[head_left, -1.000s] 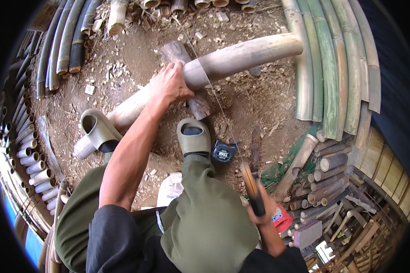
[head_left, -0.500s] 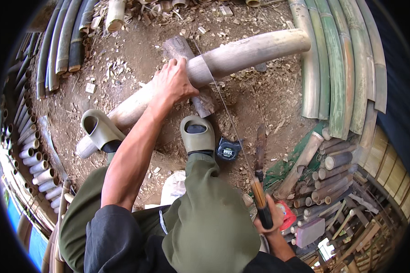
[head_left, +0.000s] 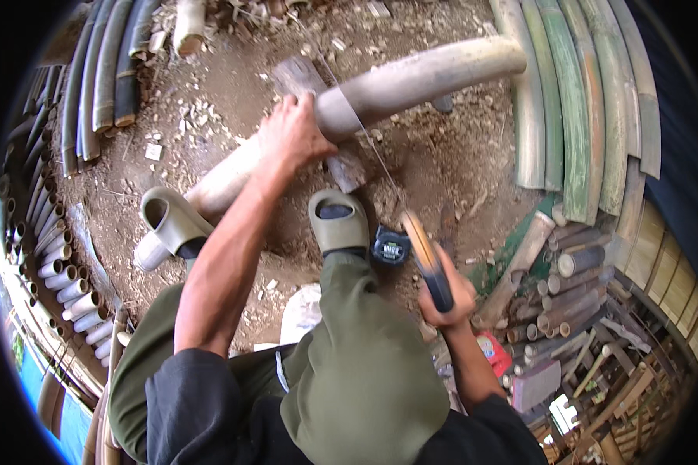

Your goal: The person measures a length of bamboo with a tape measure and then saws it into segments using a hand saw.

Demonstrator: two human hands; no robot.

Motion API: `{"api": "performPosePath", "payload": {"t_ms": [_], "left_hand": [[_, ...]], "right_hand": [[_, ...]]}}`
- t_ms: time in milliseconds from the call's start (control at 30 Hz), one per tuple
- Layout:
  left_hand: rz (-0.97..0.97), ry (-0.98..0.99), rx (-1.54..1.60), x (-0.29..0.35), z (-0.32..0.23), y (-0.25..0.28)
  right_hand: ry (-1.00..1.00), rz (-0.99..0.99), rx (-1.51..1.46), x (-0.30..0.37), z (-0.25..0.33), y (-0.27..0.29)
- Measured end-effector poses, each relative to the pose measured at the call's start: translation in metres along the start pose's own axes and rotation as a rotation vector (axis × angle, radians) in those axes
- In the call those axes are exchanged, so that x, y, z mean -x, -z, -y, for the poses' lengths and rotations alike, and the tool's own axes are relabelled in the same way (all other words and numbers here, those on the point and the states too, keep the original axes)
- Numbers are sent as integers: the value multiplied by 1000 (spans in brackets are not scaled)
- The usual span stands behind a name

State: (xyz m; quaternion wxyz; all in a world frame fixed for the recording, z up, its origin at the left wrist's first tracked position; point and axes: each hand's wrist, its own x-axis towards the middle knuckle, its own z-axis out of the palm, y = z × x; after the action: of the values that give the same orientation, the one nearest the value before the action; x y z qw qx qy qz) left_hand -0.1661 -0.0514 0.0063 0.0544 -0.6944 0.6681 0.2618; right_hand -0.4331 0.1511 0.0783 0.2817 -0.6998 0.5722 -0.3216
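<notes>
A thick, pale bamboo pole (head_left: 426, 77) lies slantwise on the ground, propped across a short wooden log (head_left: 347, 172). My left hand (head_left: 291, 136) is wrapped over the pole and presses on it just left of where a saw crosses. In my right hand (head_left: 451, 294) is that handsaw (head_left: 420, 244), gripped by its wood-and-black handle. Its thin blade runs up and to the left across the pole, edge-on and slightly blurred. My left clog (head_left: 174, 221) rests against the pole's lower part; my right clog (head_left: 337, 223) stands close to the log.
Beside my right clog sits a black tape measure (head_left: 390, 246). A dark, long-bladed tool (head_left: 447, 225) lies near the saw handle. Split bamboo (head_left: 574, 116) lines the right, above stacked bamboo pieces (head_left: 578, 291). More poles (head_left: 116, 62) lie at far left. Chips litter the dirt.
My right hand has pushed the saw forward and up to the left, so its handle is closer to the pole. My left hand keeps its place on the bamboo.
</notes>
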Motion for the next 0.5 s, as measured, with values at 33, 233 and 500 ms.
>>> {"api": "performPosePath", "payload": {"t_ms": [33,233,500], "left_hand": [[-41,-65,9,1,-4,0],[28,15,74,3,14,9],[17,-17,41,-7,0,8]], "right_hand": [[-15,-48,-38,-33,1,-25],[-109,105,106,43,17,32],[-98,-40,-165,-61,4,-29]]}}
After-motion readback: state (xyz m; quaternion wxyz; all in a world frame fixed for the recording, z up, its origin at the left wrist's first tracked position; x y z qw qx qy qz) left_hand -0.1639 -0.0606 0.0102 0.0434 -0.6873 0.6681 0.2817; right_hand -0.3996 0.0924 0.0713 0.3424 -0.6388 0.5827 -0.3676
